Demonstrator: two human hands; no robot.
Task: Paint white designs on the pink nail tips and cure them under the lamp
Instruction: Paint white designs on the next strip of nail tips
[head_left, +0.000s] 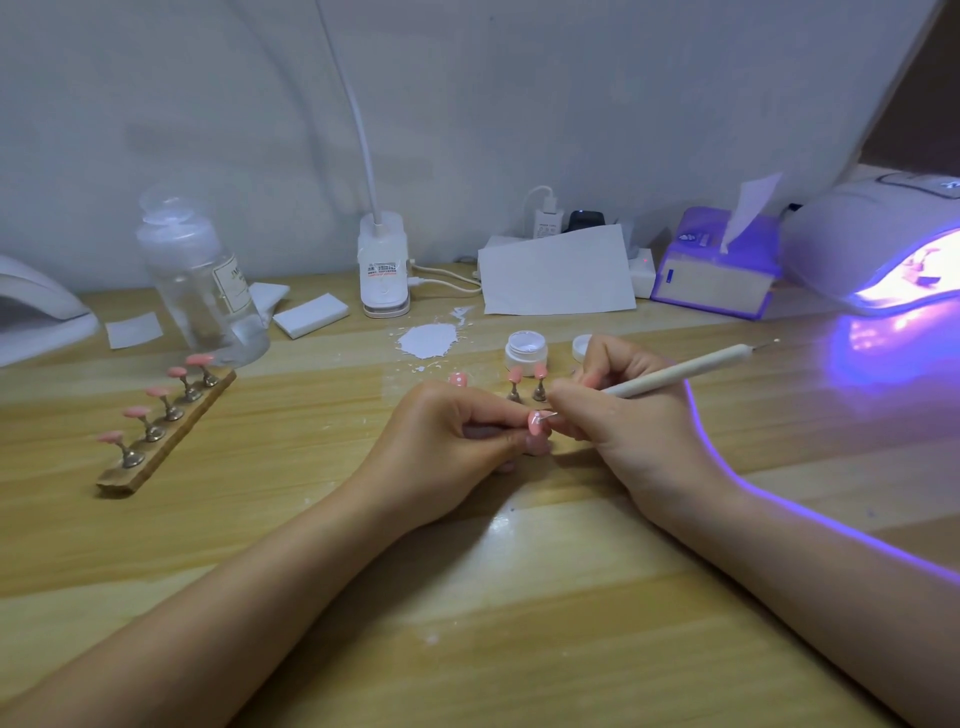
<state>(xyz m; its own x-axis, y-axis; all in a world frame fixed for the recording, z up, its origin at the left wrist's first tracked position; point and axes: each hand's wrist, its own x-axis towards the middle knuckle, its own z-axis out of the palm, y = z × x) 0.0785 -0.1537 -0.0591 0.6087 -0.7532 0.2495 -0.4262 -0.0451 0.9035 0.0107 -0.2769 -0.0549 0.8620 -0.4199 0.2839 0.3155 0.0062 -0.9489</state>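
**Hands at work: white detail on a pink tip**

Left hand (457, 431): fingers pinch one pink tip (535, 420), raised just above the tabletop (467, 597).
Right hand (628, 410): fingers curled round a white pen (675, 372); its fine point touches the tip.
Advice, as judgement: rest both wrists on the tabletop, keep the tip level, use light short strokes and reload sparingly from the open jar (525, 352) just behind.
Further tips: two on stands (527, 384) beside the jar; a dotted one (458, 379) near them; five on a wooden rack (166, 431) to the left.
Lamp (883, 244): far right, glowing violet, something inside.
Writing: labels on the bottle (200, 280) and clip light (383, 270) are too small to read.
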